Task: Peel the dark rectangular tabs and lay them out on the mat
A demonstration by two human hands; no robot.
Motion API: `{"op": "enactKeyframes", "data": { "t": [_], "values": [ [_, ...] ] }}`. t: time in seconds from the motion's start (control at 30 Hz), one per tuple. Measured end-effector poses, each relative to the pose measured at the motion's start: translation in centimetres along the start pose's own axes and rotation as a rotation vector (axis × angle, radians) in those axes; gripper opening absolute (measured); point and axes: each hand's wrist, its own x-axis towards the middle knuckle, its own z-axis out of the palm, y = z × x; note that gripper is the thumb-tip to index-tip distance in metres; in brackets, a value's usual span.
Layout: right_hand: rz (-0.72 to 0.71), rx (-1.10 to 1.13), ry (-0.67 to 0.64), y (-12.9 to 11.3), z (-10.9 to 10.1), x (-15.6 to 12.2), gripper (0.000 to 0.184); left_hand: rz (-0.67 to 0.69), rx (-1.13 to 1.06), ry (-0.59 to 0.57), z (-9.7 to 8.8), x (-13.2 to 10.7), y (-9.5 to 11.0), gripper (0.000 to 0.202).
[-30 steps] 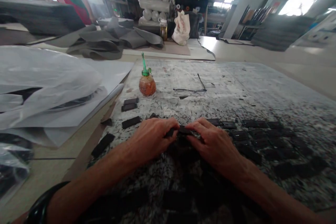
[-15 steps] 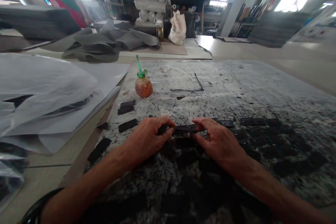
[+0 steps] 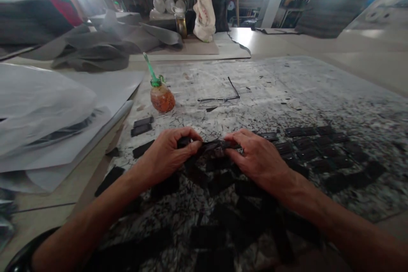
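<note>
My left hand [image 3: 165,153] and my right hand [image 3: 255,157] meet over the middle of a speckled, ink-stained work mat [image 3: 287,93]. Both pinch the ends of one small black rectangular piece [image 3: 212,145], held just above the mat. More black pieces lie in rows to the right [image 3: 312,144] and scattered under my wrists. A few lie apart at the left [image 3: 142,125].
A small orange bottle with a green nozzle [image 3: 161,95] stands on the mat's left part. Thin black eyeglasses [image 3: 223,95] lie beyond my hands. White plastic sheets [image 3: 41,110] pile up at the left; grey fabric [image 3: 95,46], rolls and a white bag [image 3: 204,21] lie farther back.
My hands have lifted the black piece slightly off the mat and pinch it between them. The view has tilted down a little, so everything sits higher in frame.
</note>
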Motion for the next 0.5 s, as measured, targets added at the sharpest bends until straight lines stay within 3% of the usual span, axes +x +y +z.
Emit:
{"op": "enactKeyframes", "data": {
  "t": [0.13,0.33,0.5],
  "values": [
    [0.022,-0.003,-0.004,-0.4,0.1,0.3,0.025,0.006,-0.007,-0.001,-0.1,0.0,0.1,0.016],
    [0.095,-0.021,-0.027,-0.8,0.0,0.7,0.011,0.016,-0.023,0.003,0.0,-0.1,0.0,0.016],
    [0.148,-0.013,-0.077,-1.1,-0.1,1.1,0.014,0.013,-0.037,0.002,0.0,0.0,-0.2,0.017]
  ]
}}
